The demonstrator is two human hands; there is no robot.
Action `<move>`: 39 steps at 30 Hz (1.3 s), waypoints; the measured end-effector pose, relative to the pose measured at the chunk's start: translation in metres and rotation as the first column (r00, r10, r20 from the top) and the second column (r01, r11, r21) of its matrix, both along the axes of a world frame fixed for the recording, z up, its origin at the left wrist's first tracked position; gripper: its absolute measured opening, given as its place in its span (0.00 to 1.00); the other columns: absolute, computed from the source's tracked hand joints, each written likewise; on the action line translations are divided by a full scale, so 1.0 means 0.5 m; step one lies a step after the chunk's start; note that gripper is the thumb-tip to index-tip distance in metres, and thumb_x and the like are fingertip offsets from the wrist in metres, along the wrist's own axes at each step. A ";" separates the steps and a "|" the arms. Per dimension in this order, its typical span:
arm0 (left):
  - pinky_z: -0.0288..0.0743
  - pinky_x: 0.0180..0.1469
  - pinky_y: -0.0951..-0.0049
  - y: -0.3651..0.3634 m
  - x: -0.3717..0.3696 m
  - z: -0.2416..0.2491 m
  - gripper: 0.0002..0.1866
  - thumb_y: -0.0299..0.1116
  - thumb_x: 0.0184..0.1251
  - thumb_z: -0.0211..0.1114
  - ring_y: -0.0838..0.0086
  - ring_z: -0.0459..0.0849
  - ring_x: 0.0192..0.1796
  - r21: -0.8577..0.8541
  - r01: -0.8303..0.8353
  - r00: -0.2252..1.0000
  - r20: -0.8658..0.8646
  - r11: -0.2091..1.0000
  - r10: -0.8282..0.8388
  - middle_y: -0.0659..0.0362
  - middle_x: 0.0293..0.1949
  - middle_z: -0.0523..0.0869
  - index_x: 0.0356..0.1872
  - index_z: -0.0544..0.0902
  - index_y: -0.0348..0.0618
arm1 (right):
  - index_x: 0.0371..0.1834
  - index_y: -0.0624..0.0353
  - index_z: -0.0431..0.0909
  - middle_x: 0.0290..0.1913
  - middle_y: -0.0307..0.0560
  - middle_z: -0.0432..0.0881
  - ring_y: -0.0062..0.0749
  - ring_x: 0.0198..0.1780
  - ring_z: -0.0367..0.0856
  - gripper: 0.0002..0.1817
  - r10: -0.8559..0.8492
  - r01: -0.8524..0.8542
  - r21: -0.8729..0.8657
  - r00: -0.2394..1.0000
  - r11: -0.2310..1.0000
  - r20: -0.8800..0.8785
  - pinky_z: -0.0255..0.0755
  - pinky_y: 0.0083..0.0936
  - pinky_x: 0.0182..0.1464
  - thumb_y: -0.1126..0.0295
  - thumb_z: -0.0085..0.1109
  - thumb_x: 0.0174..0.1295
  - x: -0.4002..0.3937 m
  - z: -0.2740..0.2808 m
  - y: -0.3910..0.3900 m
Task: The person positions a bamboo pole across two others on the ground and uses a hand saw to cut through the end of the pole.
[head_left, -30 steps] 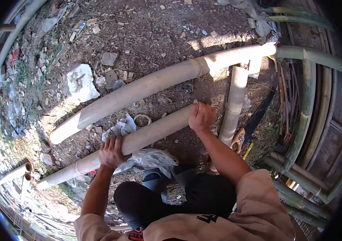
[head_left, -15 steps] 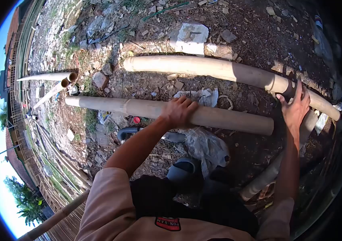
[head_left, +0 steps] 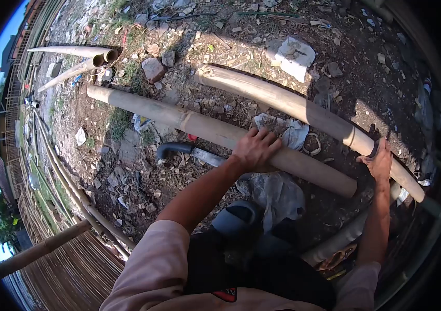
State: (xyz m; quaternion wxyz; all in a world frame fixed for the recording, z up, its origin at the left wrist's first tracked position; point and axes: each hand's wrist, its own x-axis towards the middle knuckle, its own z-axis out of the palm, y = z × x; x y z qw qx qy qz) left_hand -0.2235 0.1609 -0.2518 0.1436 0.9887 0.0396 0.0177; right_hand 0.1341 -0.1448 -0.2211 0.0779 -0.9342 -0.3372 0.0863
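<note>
My left hand (head_left: pixel 257 149) is closed over the top of the nearer bamboo pole (head_left: pixel 210 126), which lies slantwise in front of my feet. Farther out, a second bamboo pole (head_left: pixel 329 123) runs roughly alongside it, half in sunlight. My right hand (head_left: pixel 379 163) grips this farther pole close to its right end, fingers wrapped over it. Just below the nearer pole lies a machete with a dark curved handle (head_left: pixel 175 149), its blade (head_left: pixel 207 156) partly hidden behind my left forearm.
A crumpled clear plastic bag (head_left: pixel 277 194) lies by my shoes (head_left: pixel 237 215). Past the poles sits a pale stone block (head_left: pixel 295 57). Two hollow bamboo poles (head_left: pixel 83 63) rest at upper left. Another pole (head_left: pixel 339 236) lies at lower right. Wood chips and stones litter the ground.
My view has turned, so both poles now slant down to the right. My right hand's fingers, spread on the farther pole before, have closed around it. My left hand stays on the nearer pole.
</note>
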 end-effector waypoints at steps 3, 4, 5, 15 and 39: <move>0.71 0.61 0.57 -0.001 0.002 0.012 0.42 0.63 0.43 0.80 0.61 0.79 0.58 -0.033 -0.007 1.000 -0.018 0.999 0.006 0.57 0.53 0.82 0.58 0.78 0.49 | 0.56 0.65 0.69 0.53 0.66 0.81 0.68 0.57 0.79 0.48 0.059 -0.062 0.025 0.992 0.998 0.110 0.73 0.54 0.59 0.65 0.92 0.30 -0.041 0.027 0.012; 0.71 0.61 0.57 -0.001 0.002 0.014 0.42 0.63 0.43 0.80 0.61 0.79 0.58 -0.033 0.010 1.000 -0.019 0.999 -0.011 0.57 0.53 0.82 0.58 0.78 0.49 | 0.57 0.65 0.69 0.55 0.67 0.80 0.68 0.58 0.78 0.49 0.079 -0.086 0.032 0.984 0.996 0.162 0.72 0.54 0.59 0.65 0.91 0.30 -0.045 0.024 0.011; 0.71 0.62 0.57 0.000 0.002 0.016 0.43 0.63 0.43 0.80 0.61 0.79 0.59 -0.033 0.011 0.999 -0.035 0.999 -0.012 0.57 0.54 0.82 0.58 0.78 0.49 | 0.60 0.60 0.70 0.60 0.58 0.80 0.58 0.65 0.76 0.51 -0.035 0.041 -0.089 0.997 0.995 0.075 0.70 0.54 0.64 0.66 0.91 0.27 -0.040 0.023 0.014; 0.71 0.64 0.56 0.004 0.011 0.031 0.43 0.65 0.46 0.79 0.60 0.79 0.59 -0.031 0.001 0.993 -0.119 1.000 -0.005 0.57 0.54 0.81 0.59 0.77 0.50 | 0.63 0.54 0.75 0.63 0.49 0.81 0.51 0.70 0.74 0.47 0.118 -0.107 -0.173 0.991 0.979 0.055 0.68 0.53 0.67 0.69 0.89 0.32 0.012 0.058 0.112; 0.73 0.61 0.55 0.010 0.013 0.034 0.43 0.63 0.46 0.79 0.58 0.79 0.59 -0.078 0.001 0.992 -0.124 0.997 -0.011 0.56 0.58 0.81 0.62 0.78 0.50 | 0.76 0.56 0.63 0.70 0.60 0.72 0.61 0.73 0.67 0.47 0.160 -0.131 -0.164 0.970 0.978 0.183 0.56 0.59 0.77 0.48 0.76 0.58 0.090 -0.030 0.301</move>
